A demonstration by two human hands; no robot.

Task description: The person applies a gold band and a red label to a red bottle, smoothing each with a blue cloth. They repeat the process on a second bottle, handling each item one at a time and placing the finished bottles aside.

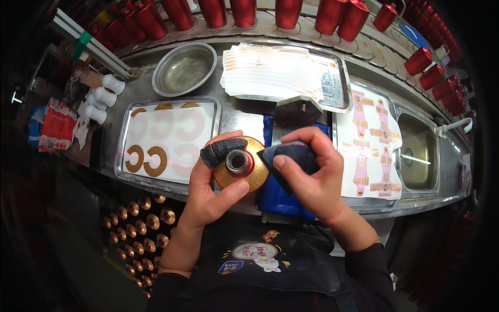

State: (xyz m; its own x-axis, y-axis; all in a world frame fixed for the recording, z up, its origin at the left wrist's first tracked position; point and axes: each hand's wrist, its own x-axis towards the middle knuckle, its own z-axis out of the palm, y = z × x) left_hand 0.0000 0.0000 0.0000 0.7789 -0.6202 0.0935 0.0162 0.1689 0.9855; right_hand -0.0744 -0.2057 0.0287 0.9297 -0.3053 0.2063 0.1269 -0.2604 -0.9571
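While held mouth-up toward the camera, red bottle (239, 162) sits in left hand (210, 184), long axis running roughly along the line of sight, so only the round neck opening and the gold shoulder ring (255, 165) show. Left grip wrapped around the body: thumb across the near side, black-sleeved fingertip (221, 148) curled over the far-left edge of the ring. Right hand (306, 177) just right of the bottle, pinched shut on a dark blue pad (291, 156), thumb on top, pad's left corner touching the ring's right edge. Right hand the nearer one for any work on that ring; left only supports. Bottle glossy red, looks hard and glazed; ring metallic gold, finely ribbed; pad soft, matte, cloth or sponge, cannot tell which. Behind the bottle, steel bench (244, 117) with a blue-covered block (283, 200) under the right hand. Left of the bottle, shallow steel tray (125, 171) with white sheet carrying gold C-shaped decals (147, 160). Beyond-left of the bottle, empty-looking steel bowl (184, 68). Directly beyond, second tray (338, 88) with curved striped transfer sheets. Right of the bottle, sheet of pink-and-gold labels (371, 148), then a sink basin (418, 153). Far beyond, row of red bottles (288, 13); below-left of the bottle, rack of finished bottles (140, 223) seen mouth-up.
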